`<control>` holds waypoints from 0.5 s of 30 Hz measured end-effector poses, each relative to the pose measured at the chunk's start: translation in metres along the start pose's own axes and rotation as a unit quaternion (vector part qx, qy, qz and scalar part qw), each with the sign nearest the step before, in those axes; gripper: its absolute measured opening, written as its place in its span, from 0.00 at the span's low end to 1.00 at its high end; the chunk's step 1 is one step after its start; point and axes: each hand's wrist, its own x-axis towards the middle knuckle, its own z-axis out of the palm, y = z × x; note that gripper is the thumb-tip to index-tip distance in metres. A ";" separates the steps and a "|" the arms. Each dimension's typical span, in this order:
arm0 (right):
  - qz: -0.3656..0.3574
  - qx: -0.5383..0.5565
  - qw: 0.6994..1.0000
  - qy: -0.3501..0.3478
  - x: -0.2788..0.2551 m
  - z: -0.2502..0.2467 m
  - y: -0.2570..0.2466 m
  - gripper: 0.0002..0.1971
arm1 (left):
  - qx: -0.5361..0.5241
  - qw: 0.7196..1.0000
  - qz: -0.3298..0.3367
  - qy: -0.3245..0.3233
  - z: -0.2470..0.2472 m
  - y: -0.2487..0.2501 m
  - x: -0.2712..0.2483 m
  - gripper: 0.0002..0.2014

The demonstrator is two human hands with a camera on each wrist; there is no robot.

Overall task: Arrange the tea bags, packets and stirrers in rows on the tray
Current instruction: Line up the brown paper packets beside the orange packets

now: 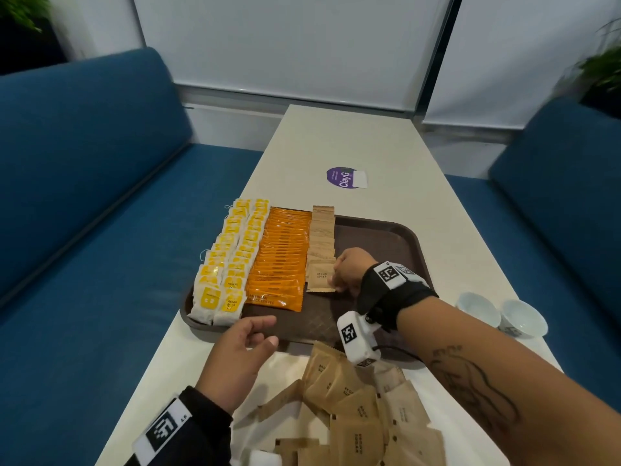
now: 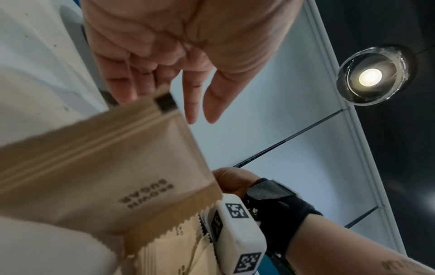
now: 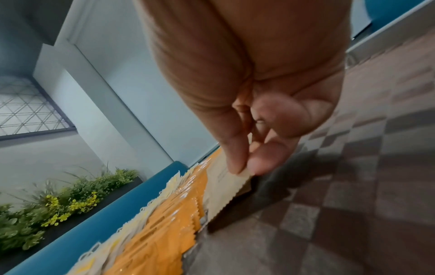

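White table carries a brown tray; mid-frame, the right hand apparently pinches a brown sugar packet there, while the left hand hovers relaxed, empty

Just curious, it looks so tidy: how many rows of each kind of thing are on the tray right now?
Yellow tea bag rows: 2
Orange coffee packet rows: 1
Brown sugar packet rows: 1
Total: 4 rows
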 end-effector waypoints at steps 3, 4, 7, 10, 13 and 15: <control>0.014 -0.011 1.000 -0.016 0.003 0.001 -0.003 0.10 | 0.008 1.000 -0.008 -0.005 0.000 -0.004 0.002 0.13; 0.017 -0.010 1.000 -0.021 0.004 0.002 -0.003 0.09 | 0.012 1.000 -0.011 -0.011 0.000 -0.005 0.001 0.14; 0.028 -0.007 0.999 -0.020 0.003 0.002 -0.002 0.06 | 0.025 0.999 -0.012 -0.024 0.002 -0.005 0.000 0.14; 0.044 0.000 0.999 -0.024 0.002 -0.002 -0.003 0.12 | 0.033 0.999 -0.010 -0.029 0.003 0.000 -0.002 0.14; 0.073 -0.028 0.995 -0.056 -0.008 -0.006 -0.007 0.16 | 0.045 0.998 -0.003 -0.035 0.003 0.006 -0.006 0.14; 0.075 0.015 0.995 -0.071 -0.022 -0.015 -0.008 0.09 | 0.067 0.997 0.013 -0.042 0.002 0.014 -0.010 0.13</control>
